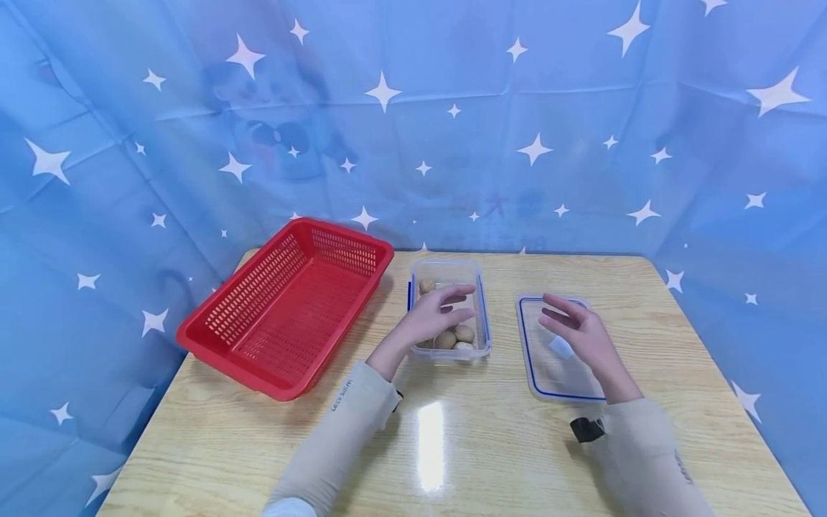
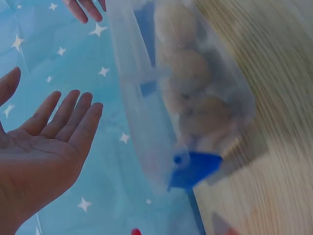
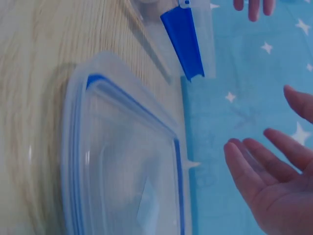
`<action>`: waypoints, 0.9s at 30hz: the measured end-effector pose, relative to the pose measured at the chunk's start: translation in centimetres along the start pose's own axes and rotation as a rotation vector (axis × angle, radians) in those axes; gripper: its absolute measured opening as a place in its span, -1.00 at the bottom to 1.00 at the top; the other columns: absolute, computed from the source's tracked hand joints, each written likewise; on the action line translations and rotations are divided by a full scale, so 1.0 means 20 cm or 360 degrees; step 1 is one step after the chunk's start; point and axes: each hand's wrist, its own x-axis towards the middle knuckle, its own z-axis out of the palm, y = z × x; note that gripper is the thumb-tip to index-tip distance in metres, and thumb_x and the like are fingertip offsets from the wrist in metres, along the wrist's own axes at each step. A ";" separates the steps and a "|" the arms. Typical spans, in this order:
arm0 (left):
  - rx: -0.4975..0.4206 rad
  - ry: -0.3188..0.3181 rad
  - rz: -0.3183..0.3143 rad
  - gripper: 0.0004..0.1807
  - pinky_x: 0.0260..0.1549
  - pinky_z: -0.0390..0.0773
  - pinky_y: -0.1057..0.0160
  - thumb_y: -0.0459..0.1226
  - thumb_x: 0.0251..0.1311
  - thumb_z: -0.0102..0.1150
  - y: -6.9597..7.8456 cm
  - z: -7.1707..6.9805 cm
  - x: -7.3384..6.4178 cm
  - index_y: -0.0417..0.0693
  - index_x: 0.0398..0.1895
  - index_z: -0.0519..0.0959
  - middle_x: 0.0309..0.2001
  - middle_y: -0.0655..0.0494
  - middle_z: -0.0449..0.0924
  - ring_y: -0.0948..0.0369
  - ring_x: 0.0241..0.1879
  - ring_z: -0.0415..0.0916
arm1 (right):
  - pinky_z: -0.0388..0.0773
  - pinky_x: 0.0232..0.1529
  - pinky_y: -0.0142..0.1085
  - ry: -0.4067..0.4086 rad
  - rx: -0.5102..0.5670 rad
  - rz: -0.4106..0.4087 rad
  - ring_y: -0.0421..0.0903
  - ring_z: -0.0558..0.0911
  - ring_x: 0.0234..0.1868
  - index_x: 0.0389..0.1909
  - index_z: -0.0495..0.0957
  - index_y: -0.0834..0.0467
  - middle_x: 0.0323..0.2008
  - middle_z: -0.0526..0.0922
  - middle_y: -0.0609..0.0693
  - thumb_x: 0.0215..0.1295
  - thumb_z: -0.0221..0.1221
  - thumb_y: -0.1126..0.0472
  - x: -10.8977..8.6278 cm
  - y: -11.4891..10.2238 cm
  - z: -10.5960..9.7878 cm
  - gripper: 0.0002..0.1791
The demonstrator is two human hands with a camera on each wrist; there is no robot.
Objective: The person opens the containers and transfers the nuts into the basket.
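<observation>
Above a clear plastic food container [image 1: 452, 269] with blue clips hovers my left hand [image 1: 434, 316], its fingers loosely extended and holding nothing. Several brown, roundish things [image 1: 446, 339], perhaps walnuts or potatoes, lie inside that container; part of them is hidden beneath the hand. In the left wrist view the container [image 2: 146, 112] stands beside the bare palm. My right hand [image 1: 580, 337] hangs over a clear lid [image 1: 543, 370] with a blue seal, fingers apart and nothing between them. The lid lies flat on the table, as the right wrist view also shows.
A red slotted plastic basket [image 1: 291, 323] stands at the left of the wooden table [image 1: 491, 445], close to the container. A blue curtain with white stars [image 1: 413, 129] hangs right behind the table's far edge and along both sides.
</observation>
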 end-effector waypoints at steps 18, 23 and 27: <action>-0.0041 0.0065 -0.0029 -0.46 0.36 0.42 0.00 -0.23 0.40 0.14 -0.10 -0.09 -0.06 -0.17 0.40 0.37 0.40 -0.11 0.39 -0.12 0.40 0.34 | 0.40 0.35 -0.36 -0.0142 0.0059 -0.0117 0.26 0.23 0.50 0.52 0.12 0.23 0.52 0.16 0.25 0.43 0.18 0.15 0.10 -0.05 0.21 -0.27; -0.0097 0.0027 -0.0054 -0.45 0.38 0.39 -0.04 -0.29 0.40 0.12 -0.13 -0.08 -0.05 -0.20 0.42 0.33 0.42 -0.16 0.35 -0.16 0.42 0.30 | 0.21 0.48 0.03 -0.0221 0.0059 -0.0134 0.24 0.15 0.54 0.54 0.08 0.23 0.55 0.11 0.24 0.41 0.20 0.19 0.12 -0.05 0.30 -0.22; -0.0148 0.0002 -0.0058 -0.43 0.39 0.37 -0.08 -0.31 0.38 0.14 -0.16 -0.06 -0.04 -0.22 0.42 0.31 0.43 -0.20 0.32 -0.19 0.43 0.26 | 0.14 0.51 0.09 -0.0270 0.0054 -0.0135 0.24 0.08 0.57 0.55 0.03 0.22 0.56 0.04 0.24 0.38 0.24 0.16 0.12 -0.05 0.36 -0.16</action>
